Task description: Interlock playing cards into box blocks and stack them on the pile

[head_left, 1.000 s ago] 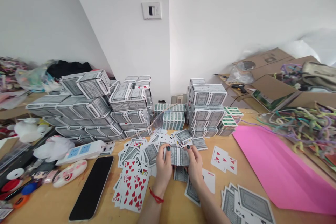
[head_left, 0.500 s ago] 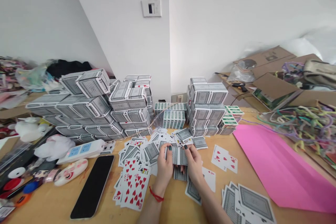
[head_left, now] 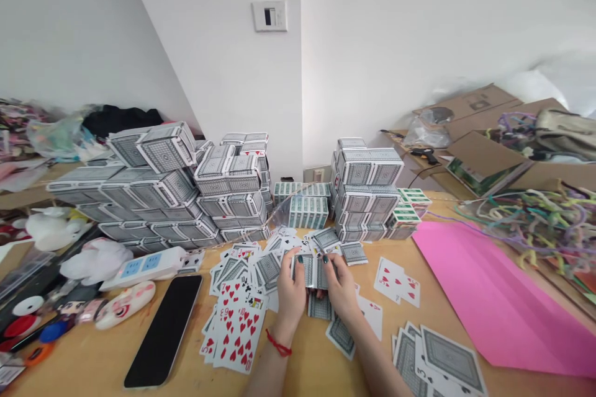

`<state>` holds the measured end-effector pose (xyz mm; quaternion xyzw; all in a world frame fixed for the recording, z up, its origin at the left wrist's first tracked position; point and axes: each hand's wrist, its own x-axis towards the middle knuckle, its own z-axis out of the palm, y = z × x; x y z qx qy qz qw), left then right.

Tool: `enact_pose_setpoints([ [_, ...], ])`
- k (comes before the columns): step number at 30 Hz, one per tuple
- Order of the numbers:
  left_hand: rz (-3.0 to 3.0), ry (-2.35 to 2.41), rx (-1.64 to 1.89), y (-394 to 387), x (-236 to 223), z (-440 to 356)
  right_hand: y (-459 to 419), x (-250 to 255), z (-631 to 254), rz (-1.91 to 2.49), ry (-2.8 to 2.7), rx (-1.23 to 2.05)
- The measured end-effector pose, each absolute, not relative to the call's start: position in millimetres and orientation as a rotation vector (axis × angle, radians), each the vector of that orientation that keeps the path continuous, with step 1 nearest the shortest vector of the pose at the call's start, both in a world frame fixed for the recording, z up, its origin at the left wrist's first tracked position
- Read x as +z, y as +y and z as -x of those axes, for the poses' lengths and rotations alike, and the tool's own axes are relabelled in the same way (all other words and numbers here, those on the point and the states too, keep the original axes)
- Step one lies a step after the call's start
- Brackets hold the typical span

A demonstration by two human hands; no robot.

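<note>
Between my two hands are playing cards (head_left: 311, 271) with grey patterned backs facing up, held just over the table. My left hand (head_left: 292, 282) is closed on their left side, thumb on top. On the right side my right hand (head_left: 342, 285) grips them the same way, its thumb on the back. Fingers underneath are mostly hidden. Below lie loose face-down cards (head_left: 321, 307) and an ace (head_left: 371, 316). Left of my left hand, a fan of heart cards (head_left: 237, 329) lies face up, with a mixed pile of cards (head_left: 267, 270) beyond it.
Blocks built from folded cards (head_left: 149, 192) are stacked at back left, another stack (head_left: 367, 189) at back right. Green card boxes (head_left: 308, 211) stand between. A phone (head_left: 162, 332), power strip (head_left: 146, 267), pink sheet (head_left: 493, 298), more cards (head_left: 447, 356) and pipe cleaners (head_left: 535, 229) lie around.
The held cards have shifted slightly left and now lie flatter between my hands. My right hand has moved a little left with them. The surrounding things look the same.
</note>
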<state>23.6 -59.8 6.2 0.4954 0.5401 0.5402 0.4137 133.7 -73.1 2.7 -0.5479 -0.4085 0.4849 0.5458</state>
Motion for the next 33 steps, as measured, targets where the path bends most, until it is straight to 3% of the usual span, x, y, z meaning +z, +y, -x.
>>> enact_pose_setpoints([
  [7,-0.982,1.119,1.349,-62.4,9.6,-22.2,-68.8,-2.8,-144.7,1.347,-1.008,0.788],
  [11,-0.801,0.919,1.224,-65.3,5.2,-29.9,-70.9,-3.4,-144.2,1.358,-1.019,0.739],
  [16,-0.676,1.011,1.294,-57.0,1.8,-25.6,-69.2,6.6,-156.8,1.407,-1.017,0.768],
  [22,-0.669,1.242,1.364,-45.6,-2.8,-10.2,-74.5,24.0,-195.3,1.821,-1.415,0.687],
  [28,-0.685,1.140,1.405,-43.6,0.8,-13.1,-99.6,31.8,-186.2,2.275,-1.969,0.495],
  [33,-0.630,1.071,1.412,-43.2,1.1,-10.8,-98.9,28.7,-173.9,2.399,-2.069,0.385],
])
